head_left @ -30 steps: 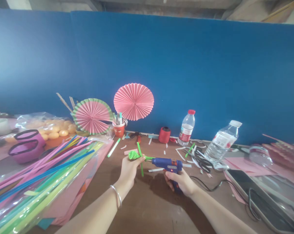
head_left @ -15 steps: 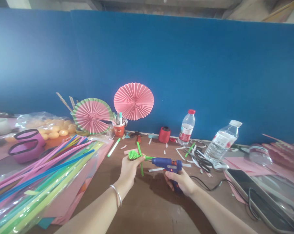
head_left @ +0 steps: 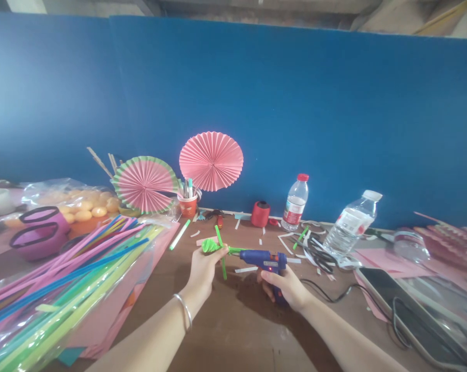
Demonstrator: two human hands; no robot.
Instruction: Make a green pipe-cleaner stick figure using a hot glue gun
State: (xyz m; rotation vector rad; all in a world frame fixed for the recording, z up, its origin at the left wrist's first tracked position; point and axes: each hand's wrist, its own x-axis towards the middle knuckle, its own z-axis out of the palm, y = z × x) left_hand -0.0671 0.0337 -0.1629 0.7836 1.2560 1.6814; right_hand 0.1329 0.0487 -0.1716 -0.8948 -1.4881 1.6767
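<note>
My left hand [head_left: 203, 267], with a silver bangle on the wrist, pinches a bright green piece [head_left: 209, 246] made of fuzzy stems, its coiled end showing at the left of the fingers. Thin green strips [head_left: 223, 268] cross just right of the fingertips. My right hand [head_left: 283, 285] is wrapped round the handle of a blue glue gun [head_left: 261, 258] with a small red light on. The gun's nozzle points left and meets the green strips beside my left fingertips; whether glue comes out is too small to tell.
Colourful fuzzy stems [head_left: 74, 274] in plastic lie left. Behind stand pink paper fans [head_left: 211, 161], a pen cup [head_left: 187, 206], a red roll [head_left: 260, 214] and two bottles [head_left: 294, 206], [head_left: 352, 225]. A black cable [head_left: 322, 253] and a phone [head_left: 407, 310] lie right, with paper scraps about.
The whole view has shifted very slightly, moving things a little left in the picture. Both hands keep the same grips, with the nozzle still at the green strips.
</note>
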